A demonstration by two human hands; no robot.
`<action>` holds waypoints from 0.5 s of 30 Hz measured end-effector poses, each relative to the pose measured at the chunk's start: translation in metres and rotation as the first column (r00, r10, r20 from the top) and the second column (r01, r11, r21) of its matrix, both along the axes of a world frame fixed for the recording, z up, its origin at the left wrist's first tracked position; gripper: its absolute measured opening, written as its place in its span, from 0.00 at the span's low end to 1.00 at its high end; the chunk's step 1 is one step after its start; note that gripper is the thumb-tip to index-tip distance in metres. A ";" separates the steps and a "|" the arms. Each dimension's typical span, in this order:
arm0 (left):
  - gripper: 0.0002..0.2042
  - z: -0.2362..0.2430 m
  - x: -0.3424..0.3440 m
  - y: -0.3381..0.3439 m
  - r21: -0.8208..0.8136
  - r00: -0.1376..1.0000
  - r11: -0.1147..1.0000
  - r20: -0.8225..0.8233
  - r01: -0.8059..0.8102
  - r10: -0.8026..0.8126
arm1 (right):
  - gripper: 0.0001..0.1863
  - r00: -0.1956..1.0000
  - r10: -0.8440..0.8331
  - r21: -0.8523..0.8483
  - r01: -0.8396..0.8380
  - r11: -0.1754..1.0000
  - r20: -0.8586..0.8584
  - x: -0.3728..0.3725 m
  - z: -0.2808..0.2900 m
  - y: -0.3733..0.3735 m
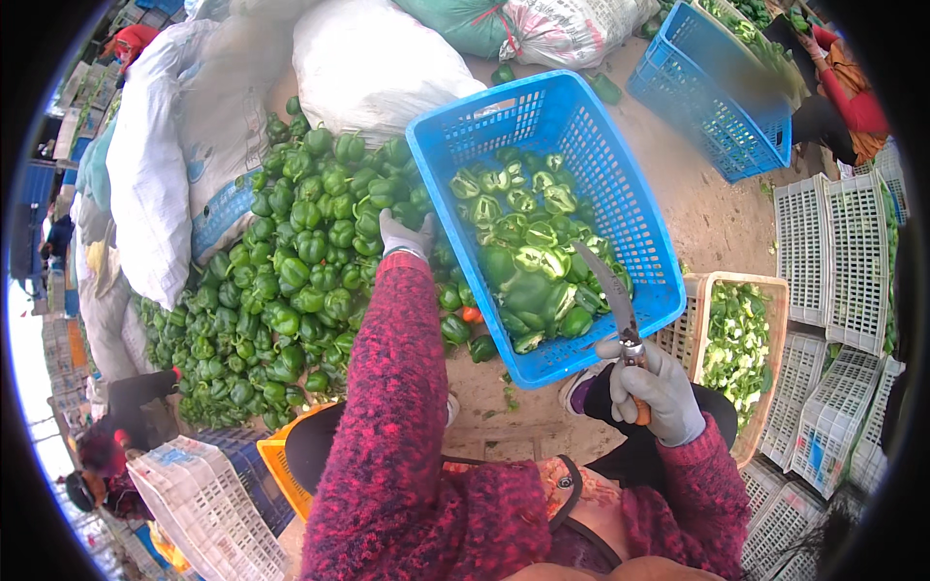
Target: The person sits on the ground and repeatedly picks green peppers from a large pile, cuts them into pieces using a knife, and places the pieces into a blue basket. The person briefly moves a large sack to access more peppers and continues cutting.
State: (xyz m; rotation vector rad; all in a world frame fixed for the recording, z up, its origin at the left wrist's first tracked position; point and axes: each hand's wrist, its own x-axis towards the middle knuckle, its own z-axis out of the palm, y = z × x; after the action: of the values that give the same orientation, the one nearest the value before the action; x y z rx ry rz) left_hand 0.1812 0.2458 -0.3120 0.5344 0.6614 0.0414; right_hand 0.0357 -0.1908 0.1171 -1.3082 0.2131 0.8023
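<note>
In my right hand (664,392), gloved in grey, is a curved knife (612,292) with a wooden handle; its blade points up over the near right part of a blue crate (542,373). Cut green pepper pieces (542,259) lie in that crate, many showing pale insides. My left hand (405,237), also gloved, reaches to the edge of a large heap of whole green bell peppers (305,247), beside the crate's left wall. Its thumb and fingers are spread, and no pepper shows between them. One orange-red pepper (472,315) lies by the crate.
White sacks (373,63) border the heap at the back and left. A tan crate (765,363) of pepper scraps stands at my right, near stacked white crates (804,252). Another person (852,92) sits beside a second blue crate (707,107). A yellow crate (281,460) is at my left.
</note>
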 end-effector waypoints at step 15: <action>0.20 0.160 -0.105 -0.057 -0.001 0.956 0.998 0.287 -0.066 0.063 | 0.20 0.935 0.260 -0.348 -0.167 0.923 0.241 -0.008 -0.027 0.003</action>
State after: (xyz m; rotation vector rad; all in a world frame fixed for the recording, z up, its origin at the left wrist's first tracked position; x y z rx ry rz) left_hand 0.0765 0.1891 -0.1515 0.5025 0.3947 0.1802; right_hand 0.0278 -0.1880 0.0903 -1.7637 -0.0346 0.7742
